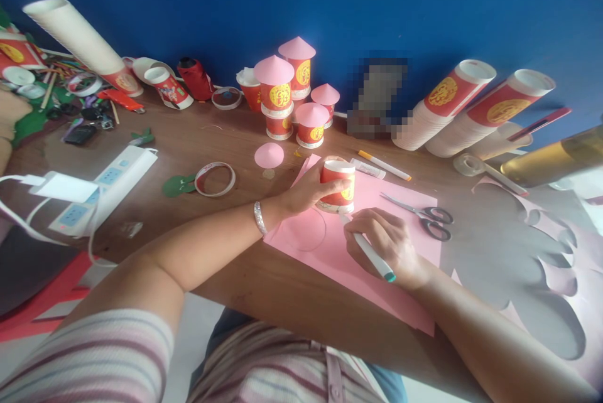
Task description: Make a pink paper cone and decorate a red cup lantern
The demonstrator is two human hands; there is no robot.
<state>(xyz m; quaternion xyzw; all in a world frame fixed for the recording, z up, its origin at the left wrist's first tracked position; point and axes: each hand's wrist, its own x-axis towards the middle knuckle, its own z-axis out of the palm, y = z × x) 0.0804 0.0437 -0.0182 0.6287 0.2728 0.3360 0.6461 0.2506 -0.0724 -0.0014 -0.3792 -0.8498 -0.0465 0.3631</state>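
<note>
My left hand (311,188) is wrapped round a red and gold paper cup (338,178), which stands upside down on a sheet of pink paper (400,296). In my right hand (384,236) is a white marker (374,257) with a green end, its tip close to the cup's rim. A drawn circle shows on the paper left of the cup. Scissors (429,218) with dark handles lie on the sheet's right part. An orange and white marker (385,165) rests just beyond the sheet, near a clear, tube-like item (368,168).
Cup towers with pink cone tops (276,86) stand at the back. Stacked paper cups (464,98) lean against the blue wall on the right, near a tape roll (469,164). Cut pink scraps (565,280) lie far right. A power strip (106,186) with cables sits left.
</note>
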